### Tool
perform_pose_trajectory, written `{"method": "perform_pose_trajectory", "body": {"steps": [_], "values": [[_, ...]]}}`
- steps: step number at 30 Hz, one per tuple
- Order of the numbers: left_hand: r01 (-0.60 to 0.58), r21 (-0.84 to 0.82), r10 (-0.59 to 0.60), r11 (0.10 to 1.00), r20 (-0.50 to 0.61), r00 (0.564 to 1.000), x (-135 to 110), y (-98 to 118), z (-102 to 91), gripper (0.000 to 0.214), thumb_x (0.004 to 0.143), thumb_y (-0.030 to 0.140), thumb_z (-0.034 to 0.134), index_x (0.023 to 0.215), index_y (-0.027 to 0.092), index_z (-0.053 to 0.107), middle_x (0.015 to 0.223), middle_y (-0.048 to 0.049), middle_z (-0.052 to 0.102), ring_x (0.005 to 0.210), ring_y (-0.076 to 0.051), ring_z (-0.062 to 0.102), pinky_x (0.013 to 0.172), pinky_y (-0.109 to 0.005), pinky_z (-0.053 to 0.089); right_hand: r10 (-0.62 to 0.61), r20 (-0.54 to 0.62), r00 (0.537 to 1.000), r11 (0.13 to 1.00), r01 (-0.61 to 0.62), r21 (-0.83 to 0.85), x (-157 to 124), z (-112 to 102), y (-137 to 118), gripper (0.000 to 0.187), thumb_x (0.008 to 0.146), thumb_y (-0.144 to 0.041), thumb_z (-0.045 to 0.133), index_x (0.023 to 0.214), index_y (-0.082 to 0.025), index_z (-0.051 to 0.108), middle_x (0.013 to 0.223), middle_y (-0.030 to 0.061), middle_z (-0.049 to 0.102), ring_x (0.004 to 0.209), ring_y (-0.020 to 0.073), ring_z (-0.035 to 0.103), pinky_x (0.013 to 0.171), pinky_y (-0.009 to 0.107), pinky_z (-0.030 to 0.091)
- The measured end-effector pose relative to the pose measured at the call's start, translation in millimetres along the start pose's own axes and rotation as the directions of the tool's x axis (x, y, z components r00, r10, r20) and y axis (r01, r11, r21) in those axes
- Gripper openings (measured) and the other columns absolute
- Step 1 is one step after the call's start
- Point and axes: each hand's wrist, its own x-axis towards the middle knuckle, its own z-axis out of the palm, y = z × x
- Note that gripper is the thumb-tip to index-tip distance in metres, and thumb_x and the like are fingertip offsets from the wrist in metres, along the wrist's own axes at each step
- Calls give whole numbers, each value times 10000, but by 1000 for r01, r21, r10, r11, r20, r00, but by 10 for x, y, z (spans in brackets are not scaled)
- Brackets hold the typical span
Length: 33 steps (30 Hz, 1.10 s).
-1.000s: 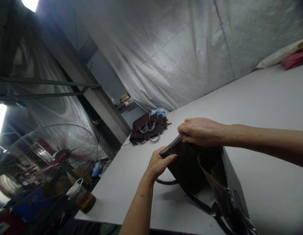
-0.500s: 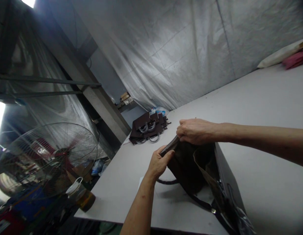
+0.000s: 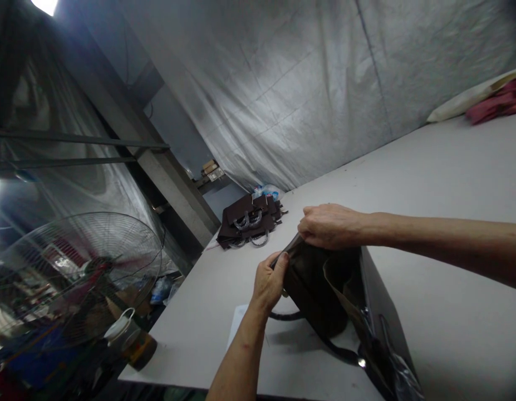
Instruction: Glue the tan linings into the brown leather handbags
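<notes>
A dark brown handbag (image 3: 385,301) with dark handles lies on the white table, its mouth spread and its dark lining and an inner pocket showing. My left hand (image 3: 269,281) grips the bag's edge at the left, thumb on the inner side and fingers behind. Farther along the same edge, my right hand (image 3: 329,225) is closed on the rim, knuckles up; its fingertips are hidden. One dark handle (image 3: 343,352) with a shiny metal fitting hangs at the near side. Clear plastic wraps part of the bag at the lower right.
Several dark brown bags (image 3: 249,220) with plastic-wrapped handles lie at the table's far end. A jar of amber liquid (image 3: 132,342) stands at the left corner. Beyond it is a large fan (image 3: 99,267). Red cloth (image 3: 497,103) lies far right on the table (image 3: 195,328). Silver sheeting hangs behind.
Both hands keep their hold on the bag's edge. My left thumb has shifted slightly along the rim. The whole view has moved a little.
</notes>
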Motion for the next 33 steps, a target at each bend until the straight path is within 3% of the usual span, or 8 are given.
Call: {"method": "perform_pose_trajectory", "body": {"steps": [4,7,15,21,26,33], "values": [[-27,43,29,999,-53,998,-23,19,-2,520,859,610,561,898,117,721,623,-1,570,562,-115,497,496,-208,389,51,28,998,997,-52,62,-80,-25,221,222,807,-218,520,873,-244,731,876,79,605,664,164,546,581,281,297],[-52,24,53,998,-40,998,-35,-6,-21,491,885,572,556,974,124,735,688,-9,608,675,-132,539,603,-210,431,75,11,997,994,-76,74,-115,-68,325,207,828,-248,514,883,-234,713,873,80,595,689,173,550,598,280,309],[-62,21,62,998,-14,998,-69,-13,-24,494,895,551,561,1098,134,731,811,-24,673,797,-160,570,699,-219,449,125,-46,991,992,-125,-4,-52,-60,300,343,823,-262,551,1142,-243,676,986,147,650,801,277,636,620,323,334],[-63,27,63,998,2,998,-95,25,-14,513,907,562,536,1079,121,732,758,-15,644,748,-146,548,671,-214,438,99,-54,994,993,-101,-53,1,-24,320,302,852,-254,517,1064,-294,728,948,138,670,787,272,648,633,332,345],[-40,-9,40,999,5,999,-112,45,-2,517,895,571,552,1078,121,730,786,-23,664,774,-151,569,688,-211,451,27,-61,998,998,-30,-47,83,51,385,347,852,-240,531,1120,-352,721,964,93,707,924,264,633,669,320,354],[-38,-69,39,997,9,999,-120,38,9,510,887,564,570,1095,124,723,810,-33,684,768,-150,594,714,-215,476,37,-33,999,999,-38,-11,140,17,368,304,855,-263,567,1086,-357,740,987,62,718,947,237,628,672,300,349]]}}
